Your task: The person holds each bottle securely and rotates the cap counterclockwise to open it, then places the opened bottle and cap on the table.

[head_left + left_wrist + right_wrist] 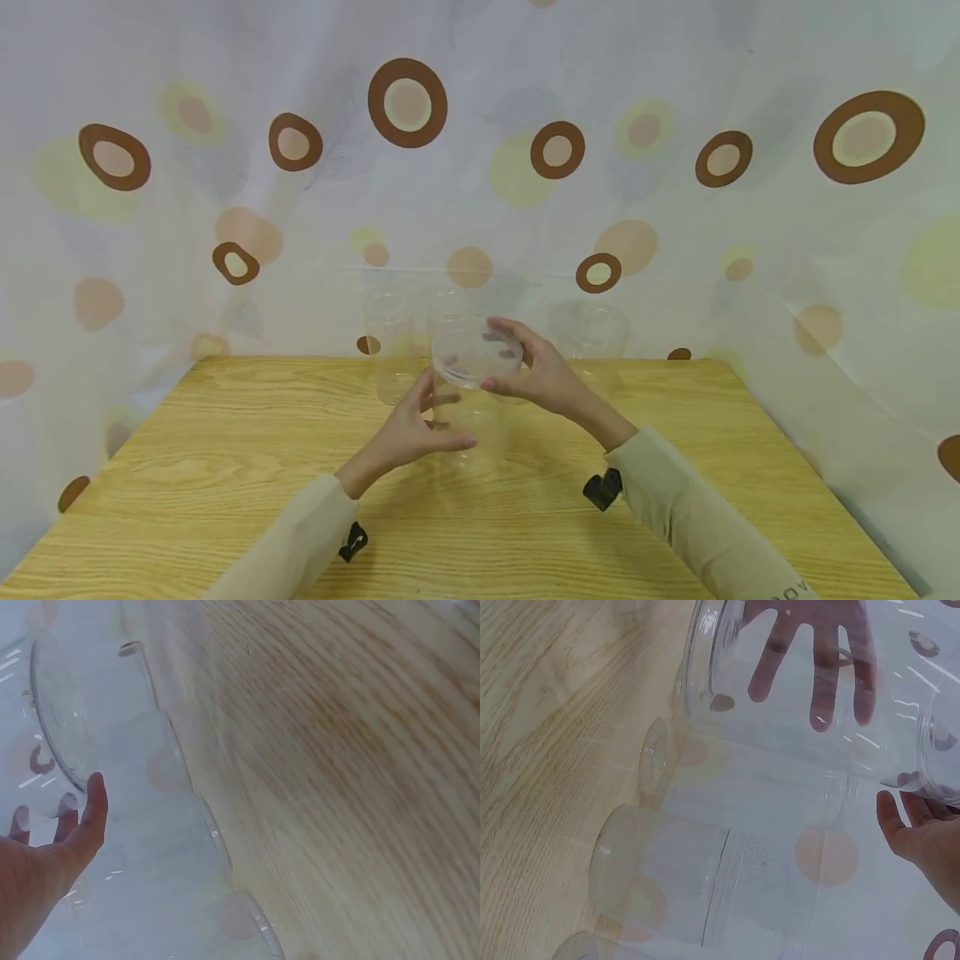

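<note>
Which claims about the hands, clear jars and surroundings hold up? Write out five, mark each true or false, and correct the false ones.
1. The bare right hand grips the clear, plastic-looking cylindrical jar near its top. True.
2. The bare left hand holds that jar higher up than the right hand. False: it holds lower.
3. More clear cylindrical jars stand behind it on the yellow wood-grain table. True.
4. The long fabric sleeves are dark blue. False: they are pale beige.
5. The whitish backdrop sheet bears brown-ringed circles. True.

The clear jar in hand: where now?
In the head view, the clear jar is just below centre, left hand at its left side, right hand at its top, in front of the other clear jars.
</note>
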### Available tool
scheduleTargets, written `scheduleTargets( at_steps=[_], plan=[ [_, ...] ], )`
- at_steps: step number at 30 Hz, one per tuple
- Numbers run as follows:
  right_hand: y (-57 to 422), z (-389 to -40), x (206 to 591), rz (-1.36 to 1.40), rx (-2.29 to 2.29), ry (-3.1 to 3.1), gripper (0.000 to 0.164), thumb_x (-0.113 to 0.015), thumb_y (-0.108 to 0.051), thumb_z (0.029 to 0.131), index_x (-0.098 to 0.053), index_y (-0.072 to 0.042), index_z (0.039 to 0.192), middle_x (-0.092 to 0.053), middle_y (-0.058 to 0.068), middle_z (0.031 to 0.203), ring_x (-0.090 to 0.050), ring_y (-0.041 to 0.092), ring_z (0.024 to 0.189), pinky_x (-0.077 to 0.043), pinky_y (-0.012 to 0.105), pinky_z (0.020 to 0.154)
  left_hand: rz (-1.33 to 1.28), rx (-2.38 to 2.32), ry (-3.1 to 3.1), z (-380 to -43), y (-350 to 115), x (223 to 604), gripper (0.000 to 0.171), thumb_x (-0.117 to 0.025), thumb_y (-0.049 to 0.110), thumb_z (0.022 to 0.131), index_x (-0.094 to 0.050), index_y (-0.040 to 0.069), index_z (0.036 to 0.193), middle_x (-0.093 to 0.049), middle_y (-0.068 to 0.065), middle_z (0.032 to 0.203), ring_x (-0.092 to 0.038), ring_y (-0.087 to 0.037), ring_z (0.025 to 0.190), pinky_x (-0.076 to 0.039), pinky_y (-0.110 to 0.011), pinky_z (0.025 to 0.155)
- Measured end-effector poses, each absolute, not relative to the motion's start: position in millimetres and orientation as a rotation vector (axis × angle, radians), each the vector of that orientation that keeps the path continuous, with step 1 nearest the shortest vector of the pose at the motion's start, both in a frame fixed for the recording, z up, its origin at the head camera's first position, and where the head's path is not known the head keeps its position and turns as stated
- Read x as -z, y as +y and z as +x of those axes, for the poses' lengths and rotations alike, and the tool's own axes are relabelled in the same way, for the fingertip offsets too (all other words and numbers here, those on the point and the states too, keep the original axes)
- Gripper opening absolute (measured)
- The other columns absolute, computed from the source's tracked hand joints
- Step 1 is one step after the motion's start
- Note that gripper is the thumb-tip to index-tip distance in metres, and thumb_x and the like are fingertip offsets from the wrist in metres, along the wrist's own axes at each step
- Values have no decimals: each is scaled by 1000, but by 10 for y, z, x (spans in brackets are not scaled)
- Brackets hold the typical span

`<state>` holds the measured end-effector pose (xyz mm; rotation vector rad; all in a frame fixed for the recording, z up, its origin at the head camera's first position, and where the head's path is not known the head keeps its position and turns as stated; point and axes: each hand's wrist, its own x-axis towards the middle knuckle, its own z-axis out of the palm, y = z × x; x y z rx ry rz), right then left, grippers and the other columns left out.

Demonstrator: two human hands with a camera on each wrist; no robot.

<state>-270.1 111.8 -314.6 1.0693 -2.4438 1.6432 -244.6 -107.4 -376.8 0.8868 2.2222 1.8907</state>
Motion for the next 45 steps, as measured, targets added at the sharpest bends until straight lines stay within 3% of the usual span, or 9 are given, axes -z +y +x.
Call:
scheduleTargets(
  at_steps=[6, 14, 18, 22, 25, 30, 45],
  plan=[
    [1199, -2716, 3126, 1219, -1665, -2450, 83, -73, -38, 75, -32, -8, 141, -36, 13, 142, -39, 27, 127, -34, 48, 102, 918, -1853, 2167, -2517, -1112, 3859, 99, -80, 9, 68, -21, 37, 142, -29, -1, 147, -44, -35, 123, -51, -44, 83],
    [1284, -2785, 3076, 1454, -1743, -2507, 84, -70, -35, 80, -22, -12, 145, -25, 6, 147, -30, 26, 132, -40, 44, 97, 993, -1838, 2067, -2546, -1139, 3882, 97, -79, 8, 70, -20, 33, 144, -23, -2, 150, -40, -40, 125, -49, -47, 85],
    [1299, -2781, 3091, 1402, -1711, -2531, 84, -69, -38, 80, -20, -14, 145, -25, 6, 147, -33, 28, 129, -44, 43, 92, 970, -1847, 2095, -2540, -1144, 3894, 94, -78, 8, 70, -22, 29, 143, -23, -3, 150, -38, -42, 126, -48, -48, 87],
    [1295, -2728, 3114, 1245, -1589, -2538, 88, -70, -44, 77, -21, -14, 145, -27, 8, 147, -33, 27, 130, -39, 46, 98, 916, -1853, 2158, -2535, -1150, 3902, 87, -78, 9, 71, -26, 26, 139, -23, -3, 149, -38, -39, 127, -46, -50, 89],
    [1261, -2659, 3133, 1103, -1530, -2521, 92, -73, -43, 74, -21, -15, 144, -31, 10, 145, -31, 25, 131, -31, 48, 104, 872, -1861, 2204, -2536, -1153, 3909, 87, -78, 10, 72, -26, 30, 139, -24, -3, 148, -39, -38, 128, -45, -52, 90],
    [1193, -2581, 3172, 955, -1470, -2504, 89, -76, -35, 73, -25, -11, 142, -38, 13, 140, -37, 26, 127, -36, 48, 101, 858, -1869, 2250, -2530, -1154, 3915, 95, -78, 12, 72, -19, 35, 142, -25, -6, 147, -41, -38, 126, -46, -52, 89],
    [1156, -2615, 3183, 979, -1456, -2485, 76, -77, -28, 74, -35, -9, 134, -44, 12, 134, -43, 28, 121, -36, 48, 100, 883, -1884, 2220, -2503, -1129, 3900, 98, -79, 13, 70, -18, 37, 143, -26, -5, 147, -41, -39, 125, -43, -58, 89]
  ],
)
